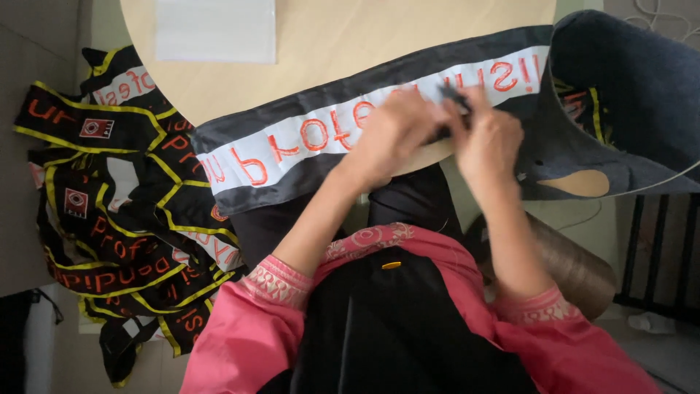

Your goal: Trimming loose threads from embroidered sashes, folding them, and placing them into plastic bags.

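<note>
From the head camera I look down on a black fabric strip with a white band and orange lettering [306,138], laid slantwise across the near edge of the pale wooden table [343,44]. Its left end hangs just over the table edge; its right end runs up toward a heap of dark blue cloth [634,87] at the right.

Both hands meet on the strip, right of its middle. My left hand [394,135] lies on the white band with its fingers curled down over the cloth. My right hand [487,138] is just beside it, touching it, fingers bent and pinched around a small dark object [456,96] at the strip's upper edge. The motion blur keeps me from telling what that object is, or whether the left fingers grip the fabric or only press it.

Left of the table, on the floor, lies a pile of similar black strips with yellow edging [124,219] and orange letters, well apart from the hands. A white sheet [215,29] rests at the far side of the table. A brown cylinder [576,266] sits below the right forearm.
</note>
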